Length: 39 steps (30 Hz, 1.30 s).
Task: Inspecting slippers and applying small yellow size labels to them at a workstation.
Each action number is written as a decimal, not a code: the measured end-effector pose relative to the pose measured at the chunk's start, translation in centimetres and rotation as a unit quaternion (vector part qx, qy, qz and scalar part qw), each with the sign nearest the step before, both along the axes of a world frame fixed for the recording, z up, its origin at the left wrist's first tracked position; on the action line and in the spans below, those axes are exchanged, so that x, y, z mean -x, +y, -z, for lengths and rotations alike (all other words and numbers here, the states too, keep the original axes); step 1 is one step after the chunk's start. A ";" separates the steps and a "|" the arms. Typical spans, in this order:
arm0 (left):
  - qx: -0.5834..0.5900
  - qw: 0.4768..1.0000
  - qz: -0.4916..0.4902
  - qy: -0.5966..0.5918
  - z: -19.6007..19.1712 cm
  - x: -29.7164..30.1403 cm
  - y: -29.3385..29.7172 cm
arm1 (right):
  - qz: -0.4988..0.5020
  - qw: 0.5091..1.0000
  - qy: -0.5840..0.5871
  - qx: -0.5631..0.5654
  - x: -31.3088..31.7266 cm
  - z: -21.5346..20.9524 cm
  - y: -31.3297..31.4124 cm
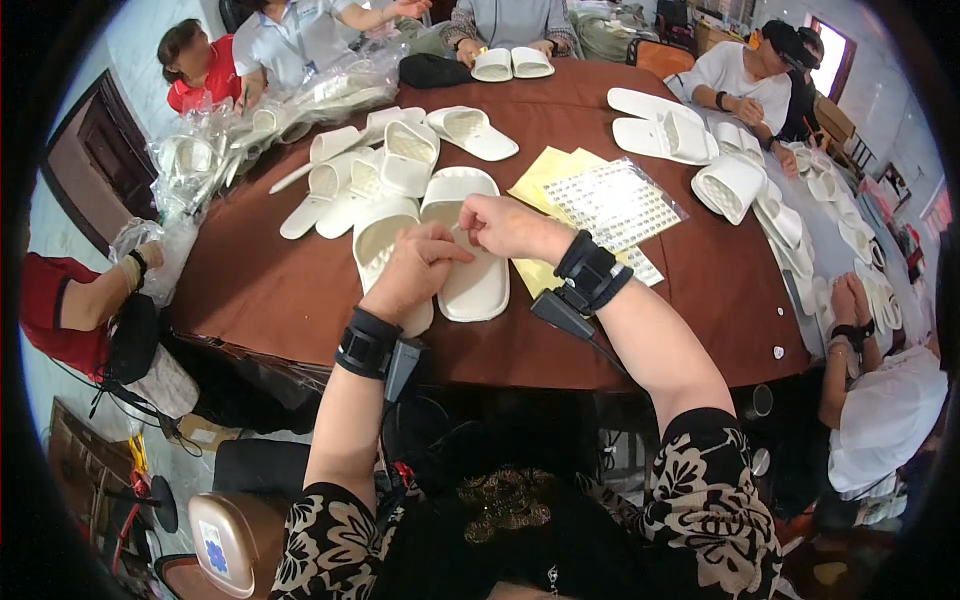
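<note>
**Slip risk on the slipper pair, sticker sheets close by**

Your left hand (415, 270) rests curled on the left slipper (385, 250), fingers pressed together. Your right hand (505, 225) pinches something tiny over the right slipper (470, 255); too small to tell what. The pair lies side by side at 12 o'clock from you on the tabletop (280, 290).

Risks, as I judge them:
- The pinched bit could drop; your grip is only fingertips.
- Your right forearm could drag the sticker sheet (610, 205) at 2 o'clock.

Counts: 2 slippers under your hands, roughly 6 piled at 11 o'clock, 1 sticker sheet, 2 yellow sheets (550, 170) visible.
</note>
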<state>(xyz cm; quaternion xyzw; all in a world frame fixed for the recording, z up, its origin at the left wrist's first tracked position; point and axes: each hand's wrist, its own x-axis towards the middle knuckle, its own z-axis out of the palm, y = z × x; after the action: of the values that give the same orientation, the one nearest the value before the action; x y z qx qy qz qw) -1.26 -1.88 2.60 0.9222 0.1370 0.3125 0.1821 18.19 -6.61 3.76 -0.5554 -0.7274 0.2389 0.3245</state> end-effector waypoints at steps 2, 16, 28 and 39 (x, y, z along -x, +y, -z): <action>-0.027 1.000 -0.005 -0.004 -0.4 0.1 -0.1 | 0.013 1.000 0.011 0.012 -0.1 -0.5 -0.1; 0.106 0.994 -0.039 0.011 -0.8 0.5 -0.1 | 0.009 0.983 0.123 0.135 -1.0 -3.1 -1.4; 0.126 0.991 -0.038 -0.028 -0.9 0.4 -0.5 | -0.020 0.985 0.093 0.145 -0.1 -2.8 -1.5; 0.029 1.000 -0.007 -0.007 -0.1 0.3 0.0 | -0.013 0.992 0.035 0.119 0.3 -2.0 -1.2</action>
<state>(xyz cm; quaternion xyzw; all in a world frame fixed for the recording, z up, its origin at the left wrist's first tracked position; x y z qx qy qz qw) -1.57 -1.89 2.74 0.9134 0.1510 0.3158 0.2079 17.91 -7.78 5.78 -0.5722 -0.6889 0.3473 0.2781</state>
